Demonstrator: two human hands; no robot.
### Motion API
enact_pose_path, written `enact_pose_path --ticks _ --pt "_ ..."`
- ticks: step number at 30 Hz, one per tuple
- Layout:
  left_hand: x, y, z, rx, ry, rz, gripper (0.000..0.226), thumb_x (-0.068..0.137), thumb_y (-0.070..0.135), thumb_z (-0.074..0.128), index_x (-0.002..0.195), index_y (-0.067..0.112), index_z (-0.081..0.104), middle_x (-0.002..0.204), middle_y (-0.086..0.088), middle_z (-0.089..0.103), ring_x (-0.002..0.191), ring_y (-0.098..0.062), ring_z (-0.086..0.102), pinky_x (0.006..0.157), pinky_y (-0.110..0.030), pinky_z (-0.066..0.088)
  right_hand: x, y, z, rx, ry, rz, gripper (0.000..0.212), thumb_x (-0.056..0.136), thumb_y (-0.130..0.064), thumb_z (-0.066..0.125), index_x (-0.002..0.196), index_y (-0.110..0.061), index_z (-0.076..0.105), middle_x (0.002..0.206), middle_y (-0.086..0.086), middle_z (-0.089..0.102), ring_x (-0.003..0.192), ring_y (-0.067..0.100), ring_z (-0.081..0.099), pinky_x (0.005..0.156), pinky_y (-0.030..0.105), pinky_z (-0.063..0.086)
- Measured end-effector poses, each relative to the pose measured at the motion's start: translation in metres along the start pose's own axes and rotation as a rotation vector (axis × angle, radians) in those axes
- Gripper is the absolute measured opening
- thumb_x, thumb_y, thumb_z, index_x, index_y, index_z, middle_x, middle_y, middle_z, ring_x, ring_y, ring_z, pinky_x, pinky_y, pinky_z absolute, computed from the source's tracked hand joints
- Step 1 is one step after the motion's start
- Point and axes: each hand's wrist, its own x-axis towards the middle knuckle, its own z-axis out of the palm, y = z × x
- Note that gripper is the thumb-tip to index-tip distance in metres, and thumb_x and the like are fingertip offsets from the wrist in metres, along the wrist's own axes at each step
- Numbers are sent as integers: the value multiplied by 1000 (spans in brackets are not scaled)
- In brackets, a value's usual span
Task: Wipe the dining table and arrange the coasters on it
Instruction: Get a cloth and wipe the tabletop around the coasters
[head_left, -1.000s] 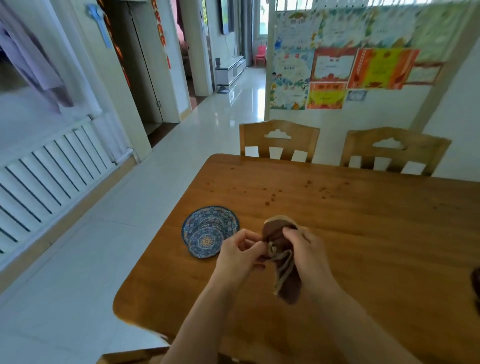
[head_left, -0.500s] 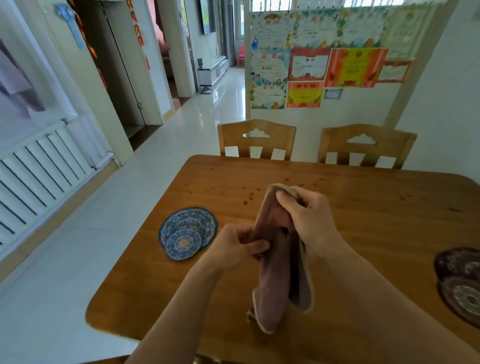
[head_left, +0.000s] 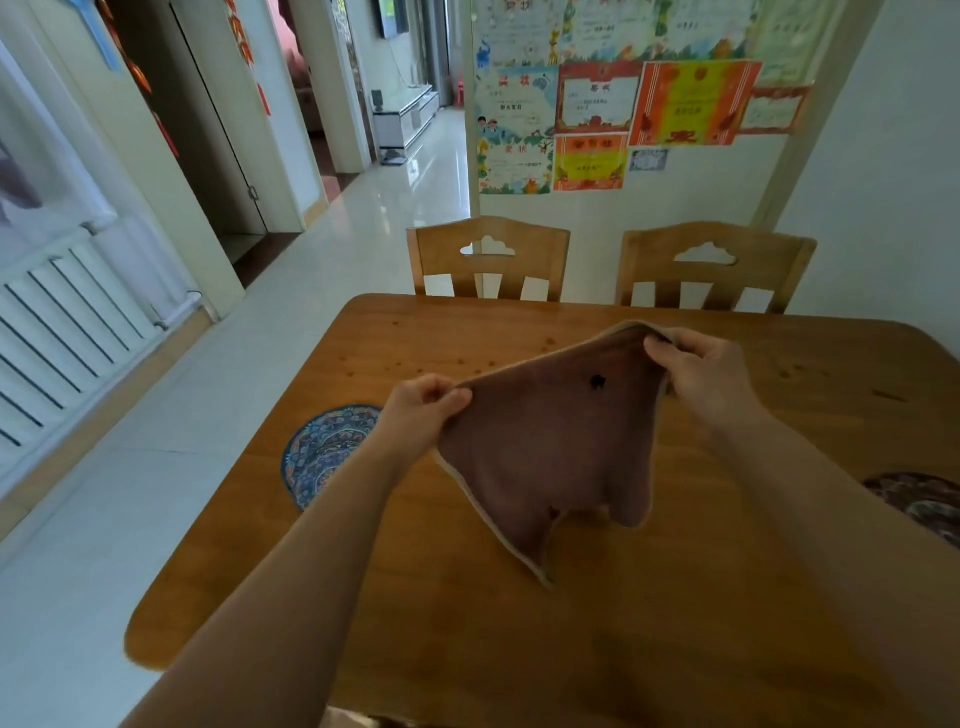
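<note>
Since half a second ago the cloth (head_left: 550, 447) has been opened from a hanging bundle into a wide sheet, and the hands have moved apart. It is brown with a pale edge and a small dark mark, stretched between the fingers above the table (head_left: 675, 623). The left hand (head_left: 423, 410) pinches one corner; the right hand (head_left: 701, 374) pinches the other, a little higher. Blue coasters (head_left: 324, 452) lie left of the left fingers, dark coasters (head_left: 919, 501) far right of the right fingers.
</note>
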Motion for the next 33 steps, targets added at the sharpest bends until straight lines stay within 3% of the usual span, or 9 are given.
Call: enact_pose_path --ticks 8,12,14,16,18,21,24,28,33 --pt "43 48 -5 290 117 335 9 96 11 59 92 18 64 84 5 60 80 -5 56 71 -16 45 58 -1 -11 -54 28 -48 9 95 -17 61 100 -21 67 99 -3 65 106 21 59 100 38 46" --pt "25 41 -12 384 77 462 13 94 8 59 89 20 63 81 9 58 74 3 55 68 -8 43 52 9 -22 -24 -33 -88 11 94 -17 62 103 -18 69 97 -5 67 103 19 63 97 35 49" --pt "10 21 -13 397 -79 396 19 93 7 60 86 25 64 78 7 60 72 0 57 68 -14 46 47 29 -32 -73 -127 -59 12 93 -15 63 102 -16 70 101 0 69 100 19 64 92 33 51" --pt "-8 -10 -10 357 -249 259 26 91 7 63 83 31 66 79 3 63 76 -17 60 69 -28 49 41 54 -43 -157 -231 67 13 90 -12 65 100 -14 71 105 6 69 99 21 65 91 34 51" --pt "-25 -44 -2 396 -348 119 26 91 11 64 82 35 68 80 -1 65 78 -24 61 72 -29 49 33 81 -53 -282 -362 212 9 88 -9 65 94 -10 72 100 8 70 93 21 65 91 34 50" --pt "-45 -84 12 396 -484 -51 15 92 16 65 87 29 71 82 -8 67 74 -14 60 73 -28 48 14 119 -61 -460 -570 363 13 90 -7 63 83 -9 74 80 8 71 80 20 65 79 31 50" --pt "-49 -99 21 417 -579 -179 11 93 19 65 93 27 72 86 6 70 80 -6 63 73 -23 48 2 147 -62 -499 -662 523 11 91 -8 62 87 -7 72 79 9 70 75 18 66 73 29 52" --pt "-21 -99 23 478 -605 -239 13 96 21 60 104 24 70 92 9 68 89 -8 62 79 -24 48 8 166 -56 -499 -585 556 13 94 -14 61 100 -7 69 84 14 72 78 24 69 69 33 55" --pt "44 -93 44 453 -183 -23 19 97 16 57 115 18 63 102 3 61 99 -16 58 81 -24 45 35 182 -26 -300 -180 450 32 95 -16 61 125 -4 57 102 11 66 90 29 65 75 42 55"
